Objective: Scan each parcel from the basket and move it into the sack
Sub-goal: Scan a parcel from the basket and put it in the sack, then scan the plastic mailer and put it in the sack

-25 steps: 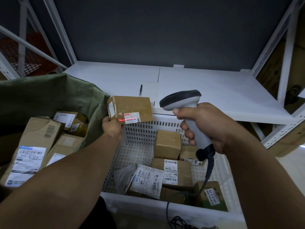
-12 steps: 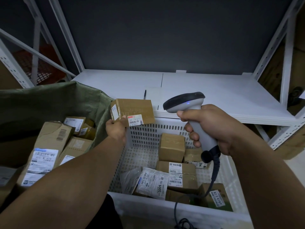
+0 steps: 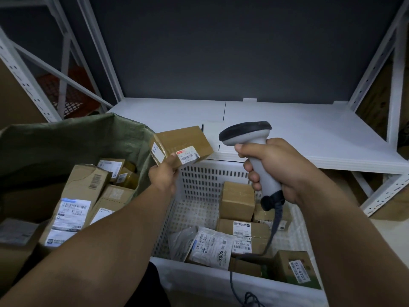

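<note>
The left hand (image 3: 164,176) pinches the small, stiff, probably light box (image 3: 183,142) by its near corner above the basket (image 3: 212,176) beside the sack (image 3: 77,138), while the right hand (image 3: 276,165) grips the scanner (image 3: 250,138).

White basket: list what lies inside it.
Several brown cardboard boxes, a grey poly mailer and the scanner's cable. The basket's near wall and stacked parcels hide whatever lies beneath.

dim overall, white shelf (image 3: 287,129) catches light from above, edges bowed by wide lens, soft blur on labels
</note>
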The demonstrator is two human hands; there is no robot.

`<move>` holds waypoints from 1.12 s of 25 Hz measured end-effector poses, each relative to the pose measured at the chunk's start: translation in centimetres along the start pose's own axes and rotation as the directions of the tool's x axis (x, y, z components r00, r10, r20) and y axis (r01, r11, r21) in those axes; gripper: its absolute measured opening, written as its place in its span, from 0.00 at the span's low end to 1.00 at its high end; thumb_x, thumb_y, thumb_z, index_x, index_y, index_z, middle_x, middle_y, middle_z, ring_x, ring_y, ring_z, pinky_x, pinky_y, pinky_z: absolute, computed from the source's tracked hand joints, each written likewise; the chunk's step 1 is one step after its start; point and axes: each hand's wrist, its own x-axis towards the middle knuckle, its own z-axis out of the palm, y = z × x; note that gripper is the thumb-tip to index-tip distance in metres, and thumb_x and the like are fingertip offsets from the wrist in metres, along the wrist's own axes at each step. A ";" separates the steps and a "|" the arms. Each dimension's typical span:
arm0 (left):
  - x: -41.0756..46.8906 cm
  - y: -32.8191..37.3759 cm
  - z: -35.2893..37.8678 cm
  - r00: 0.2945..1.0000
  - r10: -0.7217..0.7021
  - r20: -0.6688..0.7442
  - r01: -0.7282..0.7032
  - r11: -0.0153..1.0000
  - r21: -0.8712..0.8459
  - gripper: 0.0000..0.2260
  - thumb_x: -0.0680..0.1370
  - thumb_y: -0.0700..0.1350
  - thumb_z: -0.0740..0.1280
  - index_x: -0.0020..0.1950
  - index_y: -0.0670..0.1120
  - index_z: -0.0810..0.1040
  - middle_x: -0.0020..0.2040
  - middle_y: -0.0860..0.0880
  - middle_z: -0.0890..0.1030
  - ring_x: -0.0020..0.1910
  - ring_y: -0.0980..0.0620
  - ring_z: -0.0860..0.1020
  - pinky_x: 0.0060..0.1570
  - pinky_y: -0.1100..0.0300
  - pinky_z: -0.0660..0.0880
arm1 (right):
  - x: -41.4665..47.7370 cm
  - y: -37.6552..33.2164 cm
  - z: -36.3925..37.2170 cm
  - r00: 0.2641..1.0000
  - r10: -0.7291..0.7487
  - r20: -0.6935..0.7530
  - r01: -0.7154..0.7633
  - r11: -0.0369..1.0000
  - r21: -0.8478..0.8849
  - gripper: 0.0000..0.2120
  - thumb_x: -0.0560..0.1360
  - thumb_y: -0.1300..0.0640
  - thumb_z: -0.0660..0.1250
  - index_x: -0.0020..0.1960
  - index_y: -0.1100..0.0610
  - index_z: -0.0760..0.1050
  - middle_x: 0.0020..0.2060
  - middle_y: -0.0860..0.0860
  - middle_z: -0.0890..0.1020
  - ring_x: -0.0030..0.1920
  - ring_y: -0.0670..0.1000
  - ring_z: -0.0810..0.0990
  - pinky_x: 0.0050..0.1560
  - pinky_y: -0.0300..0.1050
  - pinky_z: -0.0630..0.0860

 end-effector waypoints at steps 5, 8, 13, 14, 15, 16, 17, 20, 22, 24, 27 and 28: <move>-2.7 1.6 1.3 0.995 -0.038 0.090 0.054 0.983 -0.176 0.17 0.79 0.53 0.71 0.64 0.46 0.79 0.57 0.44 0.85 0.55 0.48 0.85 0.52 0.55 0.84 | 2.4 0.0 3.1 0.997 -0.083 -0.001 0.083 0.997 0.010 0.06 0.77 0.61 0.71 0.46 0.62 0.75 0.31 0.55 0.76 0.27 0.51 0.73 0.29 0.44 0.73; -3.6 3.2 1.3 0.996 0.040 0.081 -0.010 0.941 -0.339 0.22 0.81 0.58 0.67 0.71 0.47 0.76 0.62 0.43 0.83 0.62 0.47 0.81 0.57 0.53 0.82 | 3.5 0.1 5.0 0.993 -0.116 0.014 0.116 0.993 0.008 0.05 0.75 0.66 0.70 0.50 0.62 0.76 0.33 0.56 0.76 0.28 0.51 0.73 0.30 0.45 0.74; -3.6 5.8 -0.7 0.993 0.117 -0.027 -0.113 0.835 -0.538 0.28 0.81 0.61 0.65 0.78 0.51 0.66 0.66 0.42 0.78 0.57 0.44 0.82 0.59 0.49 0.81 | 4.7 0.2 7.4 0.988 -0.138 0.069 0.137 0.990 0.016 0.05 0.74 0.66 0.69 0.49 0.62 0.76 0.34 0.56 0.77 0.29 0.51 0.74 0.32 0.46 0.74; -3.4 6.1 -1.3 0.993 0.109 -0.050 -0.119 0.838 -0.533 0.29 0.81 0.61 0.64 0.80 0.52 0.63 0.68 0.42 0.77 0.57 0.44 0.82 0.60 0.49 0.81 | 4.8 0.3 7.7 0.987 -0.137 0.083 0.137 0.991 0.012 0.04 0.75 0.66 0.69 0.49 0.62 0.76 0.33 0.55 0.77 0.29 0.51 0.74 0.32 0.46 0.75; -3.1 6.3 -1.9 0.992 0.100 -0.081 -0.128 0.844 -0.522 0.30 0.81 0.61 0.64 0.80 0.52 0.62 0.68 0.43 0.76 0.56 0.44 0.83 0.60 0.49 0.81 | 4.9 0.5 8.1 0.986 -0.134 0.097 0.134 0.991 0.006 0.04 0.75 0.66 0.69 0.49 0.62 0.76 0.33 0.55 0.77 0.29 0.51 0.74 0.32 0.46 0.75; -2.7 6.5 -2.5 0.989 0.093 -0.114 -0.139 0.849 -0.510 0.31 0.81 0.61 0.65 0.81 0.52 0.61 0.69 0.43 0.76 0.56 0.45 0.83 0.59 0.51 0.81 | 5.1 0.6 8.5 0.986 -0.128 0.106 0.129 0.992 0.000 0.04 0.75 0.66 0.69 0.48 0.62 0.76 0.33 0.54 0.77 0.29 0.51 0.74 0.31 0.46 0.75; -2.3 6.7 -3.0 0.985 0.083 -0.150 -0.148 0.855 -0.497 0.32 0.80 0.60 0.67 0.80 0.52 0.61 0.68 0.44 0.76 0.56 0.45 0.83 0.58 0.52 0.82 | 5.2 0.7 8.7 0.987 -0.122 0.108 0.124 0.992 -0.005 0.04 0.75 0.66 0.69 0.48 0.62 0.76 0.33 0.54 0.77 0.28 0.51 0.74 0.31 0.46 0.74; -0.5 7.0 -4.2 0.968 0.020 -0.251 -0.127 0.899 -0.419 0.31 0.77 0.55 0.74 0.75 0.48 0.67 0.63 0.45 0.80 0.55 0.47 0.84 0.51 0.55 0.84 | 5.5 0.9 9.0 0.989 -0.106 0.103 0.108 0.994 -0.013 0.03 0.75 0.66 0.69 0.47 0.62 0.76 0.33 0.54 0.77 0.28 0.51 0.73 0.29 0.45 0.74; 0.0 7.0 -4.6 0.954 0.000 -0.300 -0.109 0.932 -0.346 0.30 0.75 0.53 0.77 0.71 0.46 0.68 0.61 0.45 0.81 0.53 0.49 0.84 0.46 0.55 0.85 | 5.7 1.1 9.1 0.990 -0.100 0.103 0.101 0.995 -0.006 0.03 0.75 0.66 0.70 0.47 0.62 0.75 0.33 0.55 0.77 0.28 0.51 0.73 0.29 0.45 0.73; 0.3 7.0 -4.7 0.945 -0.008 -0.328 -0.099 0.947 -0.307 0.29 0.75 0.51 0.77 0.69 0.44 0.68 0.58 0.45 0.81 0.50 0.49 0.84 0.42 0.56 0.85 | 5.8 1.2 9.2 0.990 -0.094 0.100 0.096 0.995 -0.008 0.03 0.75 0.66 0.70 0.47 0.62 0.75 0.33 0.55 0.77 0.27 0.51 0.73 0.29 0.44 0.73; 0.6 6.9 -4.4 0.914 -0.031 -0.405 -0.086 0.960 -0.268 0.20 0.77 0.45 0.74 0.64 0.41 0.72 0.56 0.42 0.80 0.43 0.47 0.83 0.34 0.57 0.83 | 5.9 1.3 9.1 0.992 -0.088 0.095 0.089 0.996 -0.009 0.03 0.75 0.66 0.70 0.47 0.62 0.76 0.33 0.55 0.77 0.27 0.51 0.73 0.29 0.44 0.73; 0.9 6.9 -4.3 0.910 -0.023 -0.414 -0.085 0.966 -0.243 0.15 0.78 0.44 0.72 0.60 0.42 0.73 0.56 0.43 0.79 0.41 0.48 0.82 0.32 0.59 0.82 | 5.9 1.4 9.1 0.992 -0.086 0.092 0.087 0.996 -0.010 0.03 0.75 0.65 0.70 0.47 0.62 0.76 0.33 0.55 0.77 0.27 0.50 0.73 0.29 0.44 0.73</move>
